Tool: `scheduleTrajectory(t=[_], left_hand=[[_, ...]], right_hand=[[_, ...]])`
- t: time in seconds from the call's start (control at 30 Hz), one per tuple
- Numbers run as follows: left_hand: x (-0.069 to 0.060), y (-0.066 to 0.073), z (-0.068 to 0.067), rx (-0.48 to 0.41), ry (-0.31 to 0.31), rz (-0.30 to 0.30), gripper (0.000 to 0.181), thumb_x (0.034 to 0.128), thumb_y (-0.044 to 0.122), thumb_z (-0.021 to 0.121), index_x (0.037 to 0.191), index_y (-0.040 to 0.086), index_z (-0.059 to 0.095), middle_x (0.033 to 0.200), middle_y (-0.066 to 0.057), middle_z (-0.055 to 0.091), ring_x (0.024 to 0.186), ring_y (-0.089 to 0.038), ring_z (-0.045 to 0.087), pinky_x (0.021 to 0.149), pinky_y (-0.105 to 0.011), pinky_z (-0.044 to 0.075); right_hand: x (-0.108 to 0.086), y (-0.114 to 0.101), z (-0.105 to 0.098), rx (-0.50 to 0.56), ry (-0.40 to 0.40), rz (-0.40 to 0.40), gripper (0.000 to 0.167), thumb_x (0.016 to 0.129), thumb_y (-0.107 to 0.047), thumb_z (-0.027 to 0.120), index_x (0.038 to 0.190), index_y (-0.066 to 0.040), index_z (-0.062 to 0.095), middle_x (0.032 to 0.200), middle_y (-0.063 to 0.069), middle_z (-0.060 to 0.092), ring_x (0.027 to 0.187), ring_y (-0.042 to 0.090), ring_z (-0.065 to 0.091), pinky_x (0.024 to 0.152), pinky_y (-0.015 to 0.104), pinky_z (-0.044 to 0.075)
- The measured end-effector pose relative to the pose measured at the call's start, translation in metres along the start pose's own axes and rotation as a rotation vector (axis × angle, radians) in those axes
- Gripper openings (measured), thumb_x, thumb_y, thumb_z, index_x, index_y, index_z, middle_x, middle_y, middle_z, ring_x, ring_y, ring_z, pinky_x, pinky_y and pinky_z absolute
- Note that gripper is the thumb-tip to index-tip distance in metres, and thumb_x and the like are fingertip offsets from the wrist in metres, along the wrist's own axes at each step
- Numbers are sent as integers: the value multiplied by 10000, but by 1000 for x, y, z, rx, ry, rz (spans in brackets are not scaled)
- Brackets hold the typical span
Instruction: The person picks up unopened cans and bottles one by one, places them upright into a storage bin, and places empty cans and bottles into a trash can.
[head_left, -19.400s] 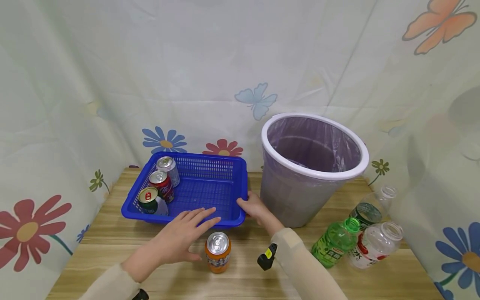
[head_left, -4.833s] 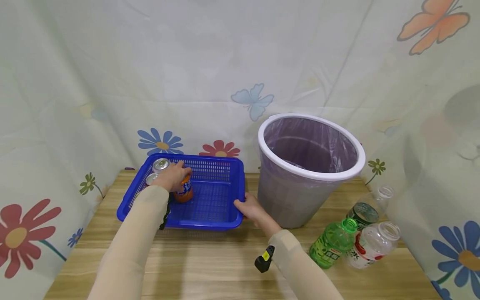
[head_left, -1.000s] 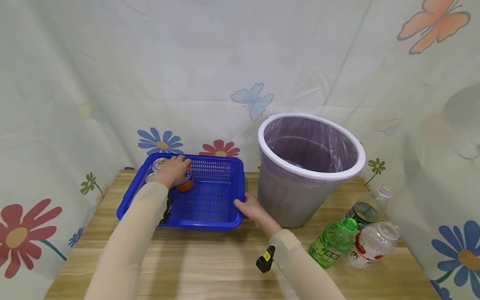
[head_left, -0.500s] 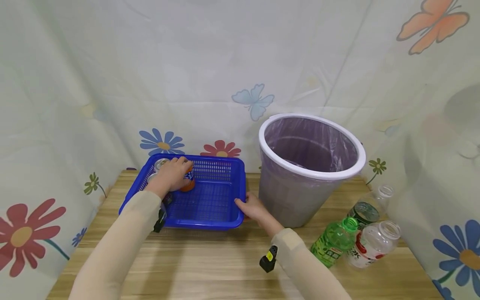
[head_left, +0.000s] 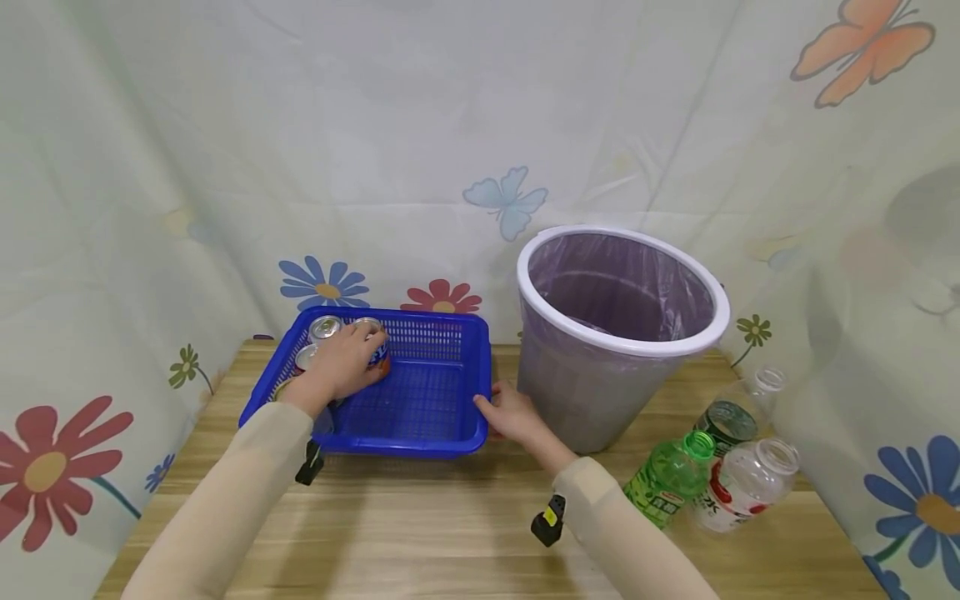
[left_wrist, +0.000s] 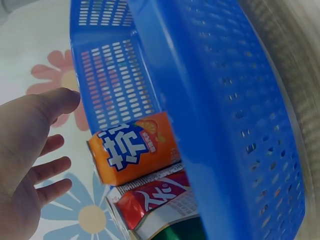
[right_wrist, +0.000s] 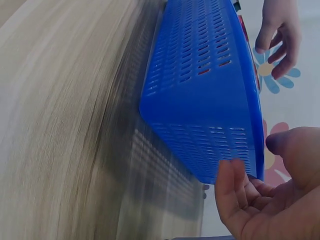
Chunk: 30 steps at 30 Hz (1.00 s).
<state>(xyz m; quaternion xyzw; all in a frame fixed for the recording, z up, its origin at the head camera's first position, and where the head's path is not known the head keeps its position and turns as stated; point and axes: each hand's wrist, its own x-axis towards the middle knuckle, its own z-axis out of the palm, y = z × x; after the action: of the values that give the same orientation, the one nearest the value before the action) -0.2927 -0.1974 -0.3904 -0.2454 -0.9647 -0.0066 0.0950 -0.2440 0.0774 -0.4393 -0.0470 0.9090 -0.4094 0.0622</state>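
Person's left hand: grip wide, empty | orange soda can: just clear of that hand, upright, rear left in blue plastic basket | right hand: gripping basket's right rim | lined waste bin: alongside | three plastic bottles: far right

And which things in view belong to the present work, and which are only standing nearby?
Seemingly in the work:
basket; in it, orange can, red can, green can, corner can

Probably just nearby, untouched:
bin, green bottle, clear bottles
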Motion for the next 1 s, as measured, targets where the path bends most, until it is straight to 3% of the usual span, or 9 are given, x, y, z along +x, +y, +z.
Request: scheduleTrajectory(t=[0.1,0.33,0.53,0.83,1.0], left_hand=[[-4,3,1,13,33,26,501,810,304,679,1223,50,553,1207,-176,540,1123,-360,496,962,-507,410],[-14,11,7,4,49,45,512,787,316,711,1216,80,559,1206,-165,541,1079,-352,519,901,-491,456],[-19,16,13,16,83,74,500,789,328,705,1204,87,565,1183,-142,548,1069,-316,532,878,-460,469],[-26,24,21,31,118,133,487,776,311,721,1180,78,581,1123,-127,565,1009,-312,542,850,-440,478],[-27,26,26,11,128,137,500,767,309,731,1189,89,575,1122,-109,560,1011,-299,543,860,-433,476]], right_hand=[[-2,1,-3,-86,14,-38,352,905,-292,528,1080,13,500,856,88,683,577,143,567,526,256,434],[-10,2,-5,-153,49,-109,319,895,-256,549,1077,4,516,669,26,609,475,106,516,525,272,423],[-15,2,-9,-192,106,-164,277,881,-244,578,1047,-24,550,697,12,587,555,104,512,541,279,420],[-29,-2,-16,-157,49,-305,236,859,-193,617,1030,-34,577,765,-12,588,642,78,537,571,239,441],[-38,0,-19,-181,16,-397,249,849,-178,627,1049,-36,584,845,6,599,731,141,574,639,240,468]])
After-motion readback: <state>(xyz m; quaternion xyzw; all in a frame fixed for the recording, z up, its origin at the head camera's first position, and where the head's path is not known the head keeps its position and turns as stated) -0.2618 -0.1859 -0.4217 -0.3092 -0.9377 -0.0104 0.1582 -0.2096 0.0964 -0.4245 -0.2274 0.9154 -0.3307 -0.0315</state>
